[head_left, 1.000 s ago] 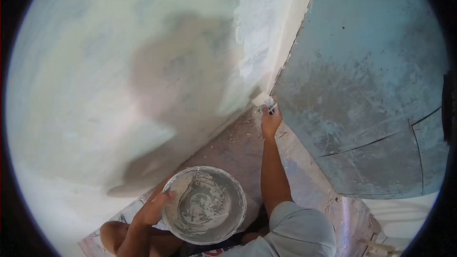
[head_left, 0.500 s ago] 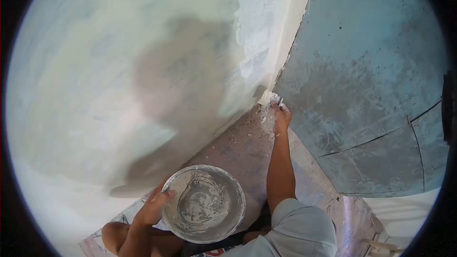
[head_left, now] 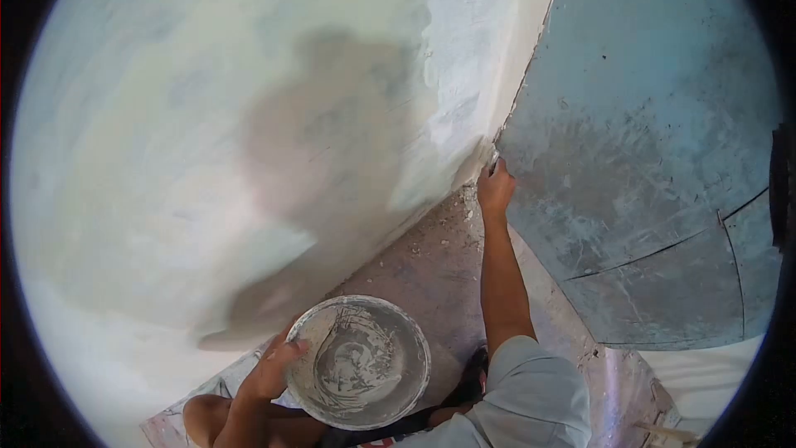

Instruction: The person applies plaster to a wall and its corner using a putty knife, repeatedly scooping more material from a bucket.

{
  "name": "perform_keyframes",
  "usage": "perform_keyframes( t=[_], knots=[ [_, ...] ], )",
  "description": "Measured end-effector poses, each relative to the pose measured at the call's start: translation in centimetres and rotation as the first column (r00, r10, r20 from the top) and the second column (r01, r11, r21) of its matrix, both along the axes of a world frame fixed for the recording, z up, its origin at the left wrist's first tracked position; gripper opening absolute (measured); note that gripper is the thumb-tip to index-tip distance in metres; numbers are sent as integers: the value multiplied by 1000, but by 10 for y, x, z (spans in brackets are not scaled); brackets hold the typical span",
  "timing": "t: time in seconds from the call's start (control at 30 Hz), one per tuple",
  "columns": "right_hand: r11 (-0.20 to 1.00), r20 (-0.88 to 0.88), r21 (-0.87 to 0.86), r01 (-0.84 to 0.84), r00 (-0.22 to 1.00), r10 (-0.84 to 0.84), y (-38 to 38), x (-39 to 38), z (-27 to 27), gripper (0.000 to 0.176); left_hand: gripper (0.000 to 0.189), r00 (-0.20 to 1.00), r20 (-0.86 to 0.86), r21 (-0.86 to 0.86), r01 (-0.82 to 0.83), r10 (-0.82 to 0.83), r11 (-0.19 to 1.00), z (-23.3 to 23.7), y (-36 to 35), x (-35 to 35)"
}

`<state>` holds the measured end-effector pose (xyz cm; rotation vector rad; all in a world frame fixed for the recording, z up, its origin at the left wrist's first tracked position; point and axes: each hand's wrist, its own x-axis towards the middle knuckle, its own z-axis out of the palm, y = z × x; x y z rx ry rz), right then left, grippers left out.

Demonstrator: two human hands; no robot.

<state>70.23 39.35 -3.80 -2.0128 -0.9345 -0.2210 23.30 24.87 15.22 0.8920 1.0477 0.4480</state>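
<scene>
Scraper (head_left: 494,154), mostly hidden, sat low between pale wall (head_left: 166,116) and blue panel (head_left: 647,149), grasped by the right hand (head_left: 497,190). Left hand (head_left: 274,365) gripped the bucket (head_left: 413,361) at its rim. Risks: steep blade angle could score the wall; nearby crumbs (head_left: 470,199) could drag streaks; one-sided hold could tip the bucket.
</scene>
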Motion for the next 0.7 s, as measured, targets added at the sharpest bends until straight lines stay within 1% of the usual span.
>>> perform_keyframes(
  t=[0.03, 0.07, 0.13, 0.17, 0.23, 0.27, 0.33, 0.4, 0.43, 0.47, 0.53, 0.57, 0.63, 0.67, 0.7],
  knots=[
    [998, 28, -52, 42, 999, -41, 5, 0, -2, 19, 66, 1000, 0, -2, -1, 1, 1000, -1, 0, 0],
    [998, -15, -41, 50, 999, -50, 10, -2, -5, 19, 66, 1000, 3, 12, 6, -6, 1000, -2, 1, -1],
    [997, -7, -24, 67, 998, -68, 19, -20, 1, 21, 65, 1000, 5, 22, 10, -10, 1000, -2, 2, -1],
    [1000, -31, 20, 15, 999, -14, 31, -21, -15, 24, 65, 1000, -19, 22, 14, -14, 1000, 0, 2, 0],
    [1000, -31, 18, 2, 1000, -2, 37, -49, -18, 32, 65, 999, -39, 20, 15, -14, 1000, 6, 2, 3],
    [997, -12, 16, -71, 997, 71, 35, -63, -19, 36, 65, 1000, -27, -7, 7, -7, 1000, 9, 1, 5],
    [991, -36, -38, -126, 992, 125, 21, -95, -11, 31, 65, 1000, -13, -41, 0, -1, 999, 10, 2, 6],
    [965, -25, 51, -257, 966, 259, -6, -105, -8, 30, 64, 998, -61, -12, 35, -35, 999, 10, 3, 5],
    [944, -5, 103, -314, 949, 316, -18, -104, -5, 28, 64, 998, -59, -16, 32, -33, 999, 12, 4, 5],
    [941, -102, 156, -300, 943, 318, -27, -98, -1, 20, 64, 996, -88, -10, 34, -35, 999, 14, 4, 5],
    [978, -51, 112, -176, 982, 182, -38, -78, 8, 13, 64, 993, -112, -9, 33, -33, 999, 10, 4, 2],
    [985, -91, 150, -89, 990, 103, -32, -62, -1, 14, 64, 996, -85, 4, 41, -41, 999, 4, 5, -1],
    [988, -23, 148, 53, 998, -50, -18, -38, -3, 15, 65, 997, -56, 16, 61, -60, 998, 0, 6, -4],
    [979, -53, 196, 53, 998, -43, -11, -27, -2, 16, 65, 996, -54, 21, 69, -68, 997, 0, 6, -3],
    [978, -55, 200, 60, 997, -50, -2, -19, -3, 16, 65, 996, -55, 29, 76, -74, 997, 1, 8, -1]
  ],
)
